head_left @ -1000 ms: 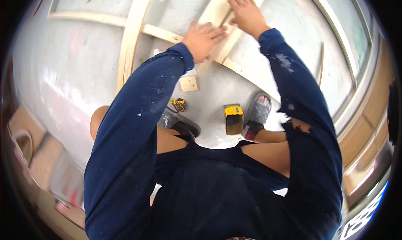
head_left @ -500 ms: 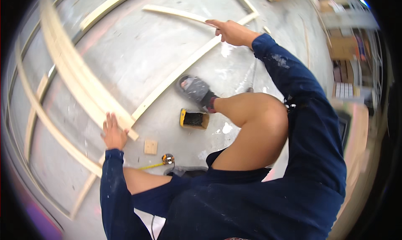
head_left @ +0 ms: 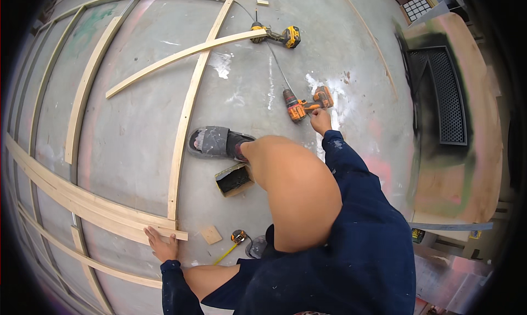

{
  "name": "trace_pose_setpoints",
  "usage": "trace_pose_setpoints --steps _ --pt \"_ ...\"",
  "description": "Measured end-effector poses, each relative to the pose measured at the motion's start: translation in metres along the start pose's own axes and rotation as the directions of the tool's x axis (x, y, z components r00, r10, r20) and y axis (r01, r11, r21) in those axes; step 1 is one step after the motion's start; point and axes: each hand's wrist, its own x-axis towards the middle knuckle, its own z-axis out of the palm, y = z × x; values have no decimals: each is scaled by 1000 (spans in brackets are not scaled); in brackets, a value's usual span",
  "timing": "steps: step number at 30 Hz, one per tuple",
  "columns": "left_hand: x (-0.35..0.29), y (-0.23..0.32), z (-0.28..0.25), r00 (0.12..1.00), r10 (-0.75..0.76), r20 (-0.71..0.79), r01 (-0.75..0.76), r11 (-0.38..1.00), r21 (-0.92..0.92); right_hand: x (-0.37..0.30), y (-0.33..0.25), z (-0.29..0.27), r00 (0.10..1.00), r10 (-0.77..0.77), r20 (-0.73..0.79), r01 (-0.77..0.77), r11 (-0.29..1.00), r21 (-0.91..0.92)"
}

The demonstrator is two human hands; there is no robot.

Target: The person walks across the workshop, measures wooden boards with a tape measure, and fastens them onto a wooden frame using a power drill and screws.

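My left hand (head_left: 160, 246) rests with fingers spread on the end of several pale wooden boards (head_left: 99, 204) lying side by side across a wooden frame (head_left: 189, 103). On the floor to the right, my right hand (head_left: 320, 121) has its fingers curled at the handle of an orange and black cordless drill (head_left: 297, 110). The drill lies on its side, and its grip is partly covered by the fingers. Farther off lies a yellow and black cordless driver (head_left: 291, 37), with one end of a loose wooden strip (head_left: 181, 57) over it.
Between my feet are an open box (head_left: 235, 179) with a dark inside, a small square wood piece (head_left: 211, 235) and a tape measure (head_left: 238, 236) with its yellow blade out. A paint-stained board (head_left: 450, 188) with a black perforated panel (head_left: 453, 112) stands at the right.
My right hand has left the loose wooden strip and come back to the orange drill. My left hand stays on the boards' end. The view has turned rightward.
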Motion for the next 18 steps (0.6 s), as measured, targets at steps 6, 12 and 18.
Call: trace_pose_setpoints --steps 6,12,18 --pt "4 -5 4 1000 13 -3 -13 1000 11 13 -37 34 962 -228 153 262 930 -259" --pt "3 -12 9 992 110 -68 -114 992 -62 32 -52 39 972 -167 165 212 926 -312" --pt "2 2 2 1000 2 -17 -2 999 -52 75 -76 47 974 -216 67 226 946 -234"
